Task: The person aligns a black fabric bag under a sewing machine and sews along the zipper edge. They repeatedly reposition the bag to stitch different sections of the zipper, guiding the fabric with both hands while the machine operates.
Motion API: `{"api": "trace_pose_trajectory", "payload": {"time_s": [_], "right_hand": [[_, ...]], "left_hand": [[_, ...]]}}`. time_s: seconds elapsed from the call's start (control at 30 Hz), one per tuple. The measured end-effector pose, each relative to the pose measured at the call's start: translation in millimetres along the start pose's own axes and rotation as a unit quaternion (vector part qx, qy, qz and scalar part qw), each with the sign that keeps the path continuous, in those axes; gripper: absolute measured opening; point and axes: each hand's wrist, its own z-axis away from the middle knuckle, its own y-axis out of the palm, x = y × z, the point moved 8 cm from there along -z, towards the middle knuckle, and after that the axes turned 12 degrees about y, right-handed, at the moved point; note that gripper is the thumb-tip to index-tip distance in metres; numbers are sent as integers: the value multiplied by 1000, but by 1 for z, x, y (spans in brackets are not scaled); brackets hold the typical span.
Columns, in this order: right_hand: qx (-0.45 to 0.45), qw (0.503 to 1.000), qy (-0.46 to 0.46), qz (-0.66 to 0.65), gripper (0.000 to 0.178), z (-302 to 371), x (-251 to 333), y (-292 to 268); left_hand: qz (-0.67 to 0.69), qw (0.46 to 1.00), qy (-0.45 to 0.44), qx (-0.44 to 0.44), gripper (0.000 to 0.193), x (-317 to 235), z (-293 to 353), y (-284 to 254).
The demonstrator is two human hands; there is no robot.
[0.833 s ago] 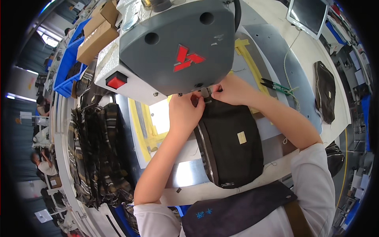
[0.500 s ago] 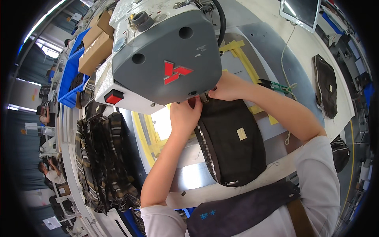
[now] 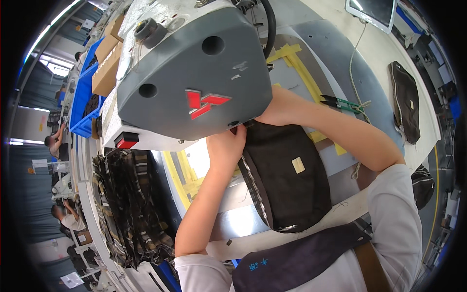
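Note:
A black fabric bag (image 3: pixel 282 190) lies flat, its upper end by the sewing machine head (image 3: pixel 194 78), which is grey with a red emblem. A silver zipper runs down the bag's left side, and a small cream label sits on its front. My left hand (image 3: pixel 224 148) pinches the bag's upper left corner, thumb showing and other fingertips tucked behind the machine head. At the upper right end, my right hand (image 3: pixel 281 108) is closed on the bag, its fingertips partly covered by the machine head. The needle area is hidden from view.
Dark plaid pieces (image 3: pixel 131 204) are piled at left. Blue bins (image 3: pixel 83 104) and cardboard boxes (image 3: pixel 108 68) stand behind them. Green-handled snips (image 3: pixel 343 103) lie beside a hanging cord (image 3: pixel 353 68). Another black bag (image 3: pixel 406 104) rests at right, below a screen (image 3: pixel 373 10). People sit far left.
The view has shifted slightly, so the machine head appears farther left and lower. Both hands keep their hold on the bag, which has hardly moved.

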Motion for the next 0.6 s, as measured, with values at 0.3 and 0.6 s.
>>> {"api": "trace_pose_trajectory", "payload": {"time_s": [0.3,0.6], "right_hand": [[-6,999,-21,39,16,16,12,-10],[-34,998,-47,29,13,22,16,-11]], "left_hand": [[64,994,22,85,12,-8,8,1],[-49,964,262,22,27,-38,18,-10]]}}
